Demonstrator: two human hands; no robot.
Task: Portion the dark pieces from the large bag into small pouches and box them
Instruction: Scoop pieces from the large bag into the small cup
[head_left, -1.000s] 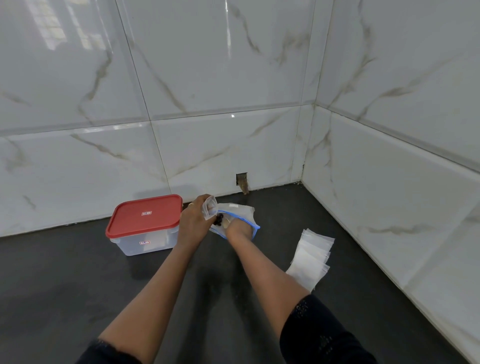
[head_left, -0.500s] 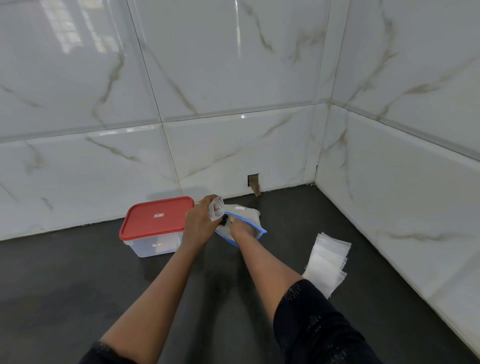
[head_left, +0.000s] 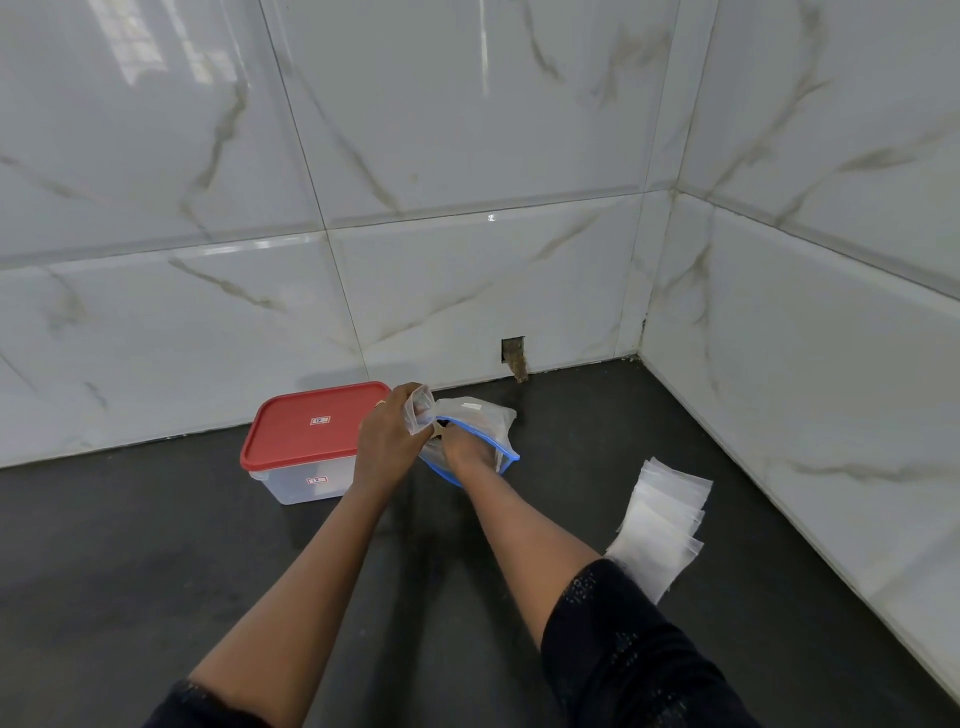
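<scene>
Mostly out of sight inside large bag (head_left: 488, 415): right hand (head_left: 461, 453), dark pieces (head_left: 440, 430).

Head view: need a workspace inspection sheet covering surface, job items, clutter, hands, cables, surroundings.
Surface: dark matte surface, no spills seen.
Job's things: large bag with a blue zip edge, lying open; small pouch held at its mouth; clear box with its red lid on; fanned stack of empty pouches to the right.
Clutter: nothing seen.
Hands: left hand grips the small pouch; right hand reaches into the large bag, fingers hidden.
Cables: nothing seen.
Surroundings: white marble-look tiled walls meeting in a corner; small cut-out hole low in the back wall.
</scene>
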